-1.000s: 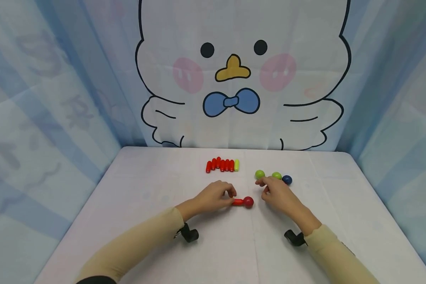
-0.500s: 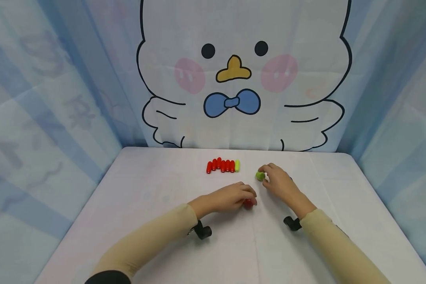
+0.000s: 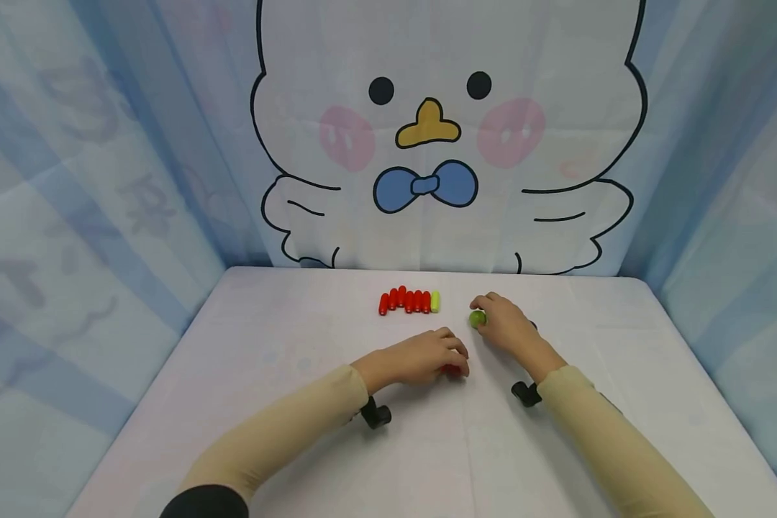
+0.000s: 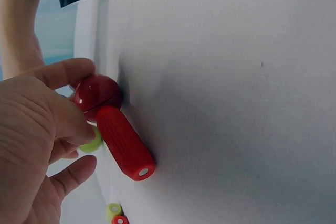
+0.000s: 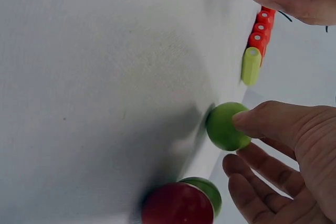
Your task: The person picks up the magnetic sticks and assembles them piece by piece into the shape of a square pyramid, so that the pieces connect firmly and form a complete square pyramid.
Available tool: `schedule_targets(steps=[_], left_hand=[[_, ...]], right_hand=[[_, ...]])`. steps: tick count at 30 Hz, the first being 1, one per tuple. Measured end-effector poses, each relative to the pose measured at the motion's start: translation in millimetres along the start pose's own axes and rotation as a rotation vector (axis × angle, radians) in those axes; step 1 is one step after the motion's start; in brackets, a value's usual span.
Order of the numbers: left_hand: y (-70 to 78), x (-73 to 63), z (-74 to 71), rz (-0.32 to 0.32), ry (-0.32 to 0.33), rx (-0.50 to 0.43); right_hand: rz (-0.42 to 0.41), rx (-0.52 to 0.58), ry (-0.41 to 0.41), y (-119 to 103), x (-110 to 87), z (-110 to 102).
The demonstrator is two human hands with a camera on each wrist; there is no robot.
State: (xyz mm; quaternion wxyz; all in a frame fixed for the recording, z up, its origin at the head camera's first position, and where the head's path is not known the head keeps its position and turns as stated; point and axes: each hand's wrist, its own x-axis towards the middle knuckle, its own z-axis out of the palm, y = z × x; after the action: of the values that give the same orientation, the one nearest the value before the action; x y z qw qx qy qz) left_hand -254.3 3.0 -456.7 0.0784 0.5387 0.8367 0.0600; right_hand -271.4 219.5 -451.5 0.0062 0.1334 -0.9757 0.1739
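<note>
My left hand (image 3: 427,356) pinches a glossy red ball (image 4: 98,97), with a finger along its top. A red ridged rod (image 4: 126,142), with a pale metallic disc in its end, meets that ball; in the head view the hand hides the rod. Farther right, the right hand (image 3: 508,324) pinches a green ball (image 5: 227,127) between the thumb, which lies on its near face, and the fingers behind it. Close by the right hand, a dark red ball (image 5: 178,207) overlaps a second green ball (image 5: 206,188) in the right wrist view.
Several short red rods (image 3: 401,299) lie in a row toward the table's back edge, with one yellow-green rod (image 3: 435,301) at the right end. A sliver of a dark blue ball (image 3: 534,326) shows behind the right hand. A cartoon-printed curtain (image 3: 427,237) rises behind the white table (image 3: 337,460).
The left hand has slid right, from the red rod onto the red ball. My right hand has moved forward, and its fingers have closed around the nearest green ball.
</note>
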Motion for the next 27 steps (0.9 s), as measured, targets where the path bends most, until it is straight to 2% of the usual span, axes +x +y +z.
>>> schedule_targets(steps=[8, 17, 27], left_hand=[[-6.5, -1.9, -5.5, -0.087, -0.017, 0.0], [-14.2, -5.2, -2.8, -0.182, -0.032, 0.031], [-14.3, -11.2, -7.3, -0.231, 0.013, 0.137]], right_hand=[[0.027, 0.015, -0.025, 3.9, 4.0, 0.4], [0.061, 0.027, -0.062, 1.1, 3.8, -0.8], [0.098, 0.048, -0.133, -6.5, -0.8, -1.0]])
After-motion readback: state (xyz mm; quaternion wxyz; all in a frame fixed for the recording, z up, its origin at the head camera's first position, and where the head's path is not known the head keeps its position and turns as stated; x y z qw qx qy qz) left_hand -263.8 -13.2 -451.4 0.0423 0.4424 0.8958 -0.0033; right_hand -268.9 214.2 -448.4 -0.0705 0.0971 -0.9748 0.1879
